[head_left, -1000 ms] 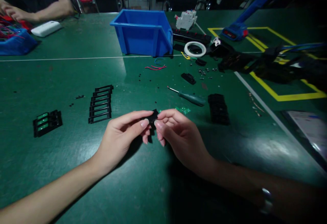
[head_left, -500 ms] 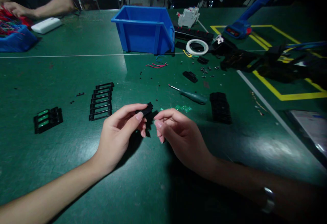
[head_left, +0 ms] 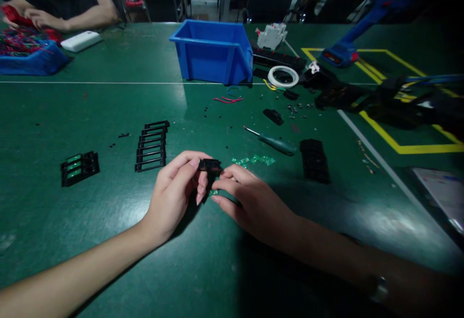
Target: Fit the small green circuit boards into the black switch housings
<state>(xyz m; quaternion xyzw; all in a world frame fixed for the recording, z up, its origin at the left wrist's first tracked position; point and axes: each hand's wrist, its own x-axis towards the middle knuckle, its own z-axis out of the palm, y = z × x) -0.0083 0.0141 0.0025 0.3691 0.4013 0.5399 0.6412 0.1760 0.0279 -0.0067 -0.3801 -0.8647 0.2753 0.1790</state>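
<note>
Black part point(head_left: 210, 165), one: gripped between thumb and fingers of the left hand point(head_left: 171, 192), above the counter point(head_left: 108, 221); now turned to show a different face from half a second ago. Small green piece point(head_left: 213, 193), one: newly visible, apparently pinched at the fingertips of the right hand point(head_left: 255, 202), which showed nothing half a second ago. Meaning, as judged: two pieces are now in hand, side by side. Loose green pieces point(head_left: 259, 160): on the counter, just beyond the right hand, near a screwdriver point(head_left: 277, 145).
</note>
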